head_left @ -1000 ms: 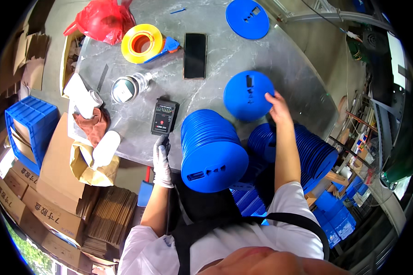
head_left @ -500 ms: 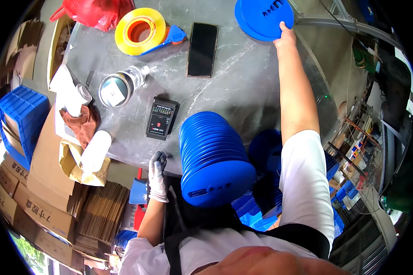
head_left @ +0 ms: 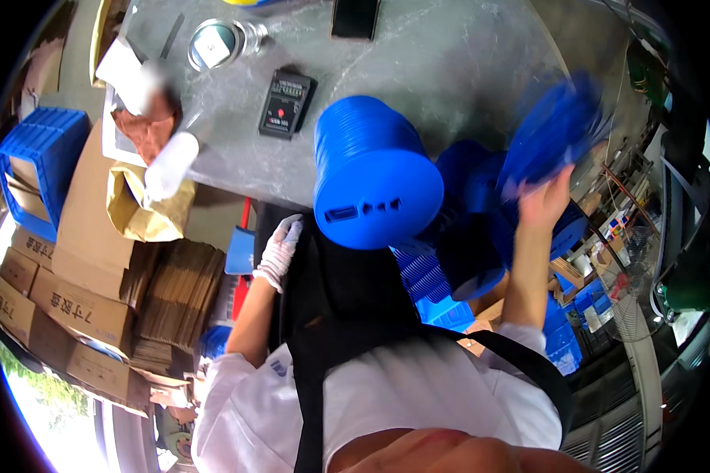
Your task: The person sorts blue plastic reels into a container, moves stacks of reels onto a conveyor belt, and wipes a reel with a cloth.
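Off the far table, right hand (head_left: 546, 201) — blue disc (head_left: 552, 138) raised

Person seen from above: white short-sleeved shirt, black apron with straps crossing the shoulders, white glove on left hand (head_left: 280, 251); right hand (head_left: 546, 201) bare.

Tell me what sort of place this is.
Probably a small factory or packing workshop. A tall stack of identical blue plastic discs stands at the edge of a grey worktable, flattened cardboard boxes are piled beside it, and a blue plastic crate sits at the left.
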Motion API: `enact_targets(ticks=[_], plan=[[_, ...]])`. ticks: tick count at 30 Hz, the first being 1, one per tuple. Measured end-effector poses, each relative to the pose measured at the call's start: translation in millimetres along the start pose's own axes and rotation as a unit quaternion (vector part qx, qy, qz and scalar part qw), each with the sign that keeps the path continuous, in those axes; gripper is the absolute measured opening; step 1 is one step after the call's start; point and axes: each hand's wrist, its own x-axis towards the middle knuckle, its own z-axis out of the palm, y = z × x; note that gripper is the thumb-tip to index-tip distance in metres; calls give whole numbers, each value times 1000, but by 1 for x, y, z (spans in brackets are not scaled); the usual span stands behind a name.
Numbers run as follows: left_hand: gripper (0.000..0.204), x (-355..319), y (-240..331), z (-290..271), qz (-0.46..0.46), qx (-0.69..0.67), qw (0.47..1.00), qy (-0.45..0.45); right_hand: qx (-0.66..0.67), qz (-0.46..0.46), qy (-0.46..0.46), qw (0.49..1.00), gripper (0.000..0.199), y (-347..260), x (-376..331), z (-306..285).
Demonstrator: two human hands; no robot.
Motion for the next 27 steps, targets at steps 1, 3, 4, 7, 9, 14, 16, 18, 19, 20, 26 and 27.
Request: enact_targets(ticks=[1,3,4,7,9,14,16,18,19,20,26,27], plan=[[31,-6,0,3,0,32,997,-68,-45,58,-67,995,39,1,-33,-38],[28,-19,13,11,-21,104,979,-171,263,315,-145,900,17,18,-107,-51],[32,-26,20,15,1,91,969,-231,267,292,-196,897,28,41,-129,-95],[46,-44,39,42,-32,-85,952,-291,0,262,-31,965,64,57,-209,-147],[51,-51,56,67,12,-230,920,-317,-55,299,-6,953,66,78,-217,-173],[65,-47,76,96,12,-29,951,-308,-444,299,-177,826,63,113,-187,-184],[83,-45,57,95,157,247,923,-250,-429,320,-224,815,61,121,-199,-166],[76,-55,50,93,128,377,880,-260,-434,355,-249,790,60,130,-211,-159],[66,-56,43,94,86,369,886,-268,-429,358,-269,784,60,141,-216,-166],[63,-56,37,92,57,376,880,-285,-424,361,-288,779,60,152,-222,-174],[52,-45,13,67,10,340,860,-381,-322,245,-243,882,57,193,-259,-202],[49,-42,7,61,-29,321,865,-385,-284,219,-244,901,56,199,-261,-208]])
